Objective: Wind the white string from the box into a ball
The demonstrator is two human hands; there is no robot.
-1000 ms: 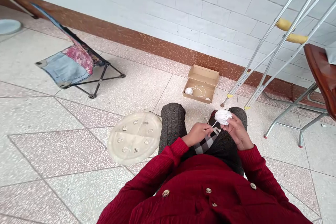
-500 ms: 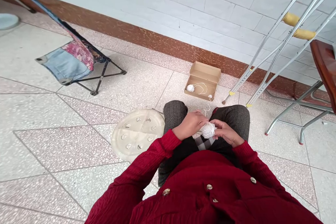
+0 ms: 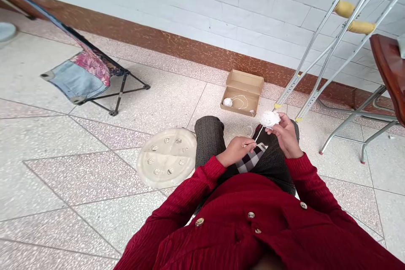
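My right hand (image 3: 284,133) grips a ball of white yarn (image 3: 269,119) above my right knee. A taut white strand (image 3: 259,133) runs down from the ball to my left hand (image 3: 239,149), whose fingers are closed on it over my lap. Past my knees, an open cardboard box (image 3: 242,105) stands on the floor near the wall. Inside the box lie a smaller ball of white yarn (image 3: 227,102) at the left and loops of loose strand. A thin strand hangs over the box's front edge toward my knees.
A round, pale plastic lid with holes (image 3: 166,157) lies left of my legs. Farther left stands a folding chair (image 3: 79,78). Metal crutches (image 3: 329,46) lean on the wall at the right, beside a chair with a brown seat (image 3: 387,74).
My right hand has lifted the yarn ball up and to the right, away from my left hand. My left hand has dropped slightly, and the strand between them is now stretched.
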